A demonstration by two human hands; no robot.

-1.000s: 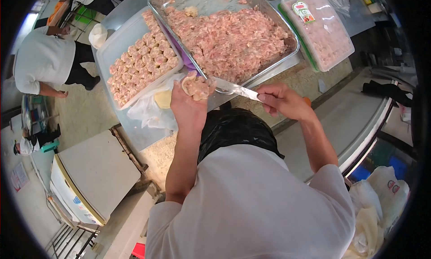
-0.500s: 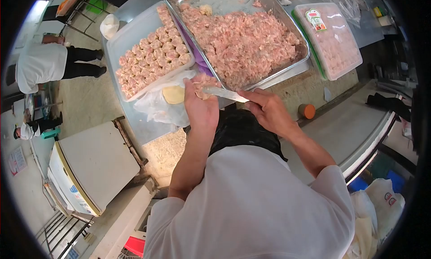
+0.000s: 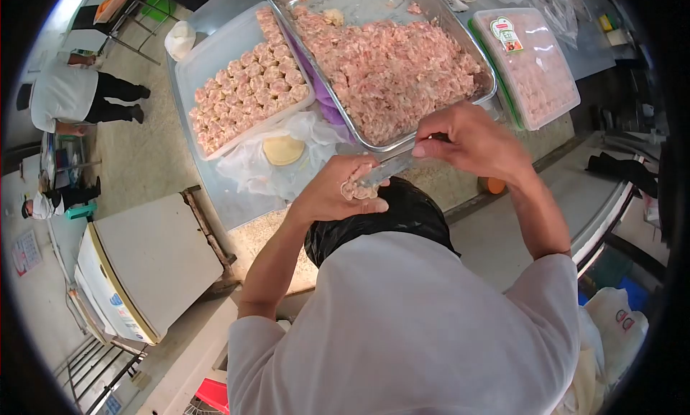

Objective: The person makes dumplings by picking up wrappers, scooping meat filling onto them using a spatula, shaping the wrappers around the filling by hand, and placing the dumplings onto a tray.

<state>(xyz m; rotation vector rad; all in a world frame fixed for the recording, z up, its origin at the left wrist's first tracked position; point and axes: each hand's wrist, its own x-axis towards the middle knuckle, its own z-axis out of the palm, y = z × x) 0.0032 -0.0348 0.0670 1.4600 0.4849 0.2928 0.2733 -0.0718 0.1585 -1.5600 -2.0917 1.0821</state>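
Note:
Curled around a meat-filled wrapper [image 3: 356,190], my left hand [image 3: 336,191] is held in front of my body, below the metal tray's near corner. My right hand [image 3: 467,143] grips a flat metal spatula [image 3: 395,156], whose blade reaches down-left to the filling. Behind the hands stands the metal tray [image 3: 350,131], with a large heap of minced meat [image 3: 402,70]. To its left, a clear plastic container [image 3: 188,64] holds rows of filled dumplings [image 3: 248,91]. Round yellowish wrappers [image 3: 283,150] lie on a plastic bag [image 3: 248,172] near the table's front edge.
A lidded box of meat [image 3: 528,70] stands right of the tray. A white bundle [image 3: 180,40] sits at the table's left edge. One person [image 3: 68,95] stands at the far left, with another [image 3: 43,205] farther off. A white freezer [image 3: 158,253] is at the lower left.
My left hand has moved down and right with the wrapper, and its fingers have curled round it. My right hand has risen to the right with the spatula. The person at left has shifted.

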